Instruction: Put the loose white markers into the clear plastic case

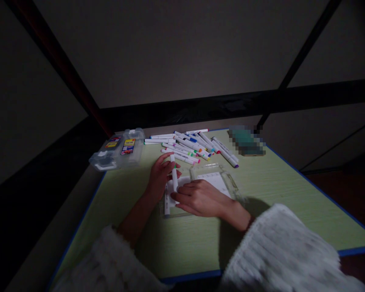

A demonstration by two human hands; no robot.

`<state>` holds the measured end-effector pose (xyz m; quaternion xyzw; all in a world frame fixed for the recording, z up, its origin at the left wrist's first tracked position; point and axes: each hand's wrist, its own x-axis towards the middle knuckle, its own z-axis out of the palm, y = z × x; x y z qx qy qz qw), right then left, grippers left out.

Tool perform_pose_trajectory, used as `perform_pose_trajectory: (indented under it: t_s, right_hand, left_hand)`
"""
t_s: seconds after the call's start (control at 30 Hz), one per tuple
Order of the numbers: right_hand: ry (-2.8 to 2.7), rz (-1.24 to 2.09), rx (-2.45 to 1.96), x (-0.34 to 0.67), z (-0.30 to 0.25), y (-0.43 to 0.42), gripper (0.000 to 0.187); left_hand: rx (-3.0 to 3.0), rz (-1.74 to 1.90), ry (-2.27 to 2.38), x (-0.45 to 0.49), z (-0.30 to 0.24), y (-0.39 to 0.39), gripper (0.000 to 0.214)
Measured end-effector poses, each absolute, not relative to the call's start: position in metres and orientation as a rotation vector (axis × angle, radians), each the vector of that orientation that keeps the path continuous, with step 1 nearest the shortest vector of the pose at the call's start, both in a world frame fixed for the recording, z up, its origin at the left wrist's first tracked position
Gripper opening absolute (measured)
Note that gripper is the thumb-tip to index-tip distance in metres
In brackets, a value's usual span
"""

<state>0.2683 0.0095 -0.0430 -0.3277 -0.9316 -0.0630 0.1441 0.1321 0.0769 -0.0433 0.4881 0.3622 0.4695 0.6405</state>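
left grip point(158, 174) holds the marker point(174, 179) near its top, right grip point(199, 197) near its bottom.

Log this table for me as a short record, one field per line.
Left hand: holds white marker, green band showing
Right hand: at the marker's lower end; contact unclear
Below hands: clear tray, second marker at its left side
Beyond: pile of loose markers
Far left: clear box with labels
Far right: pixelated flat object
Surface: green table, blue edge
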Motion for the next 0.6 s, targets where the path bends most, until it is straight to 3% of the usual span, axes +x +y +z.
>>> perform_pose_trajectory:
  t_s: [0.6]
  right_hand:
    - [-2.689, -0.222, -0.920, 0.2687, -0.0439, 0.0095, 0.025]
  left_hand:
    - [1.164, 1.054, 0.902, 0.1316, -0.0439, 0.0773, 0.042]
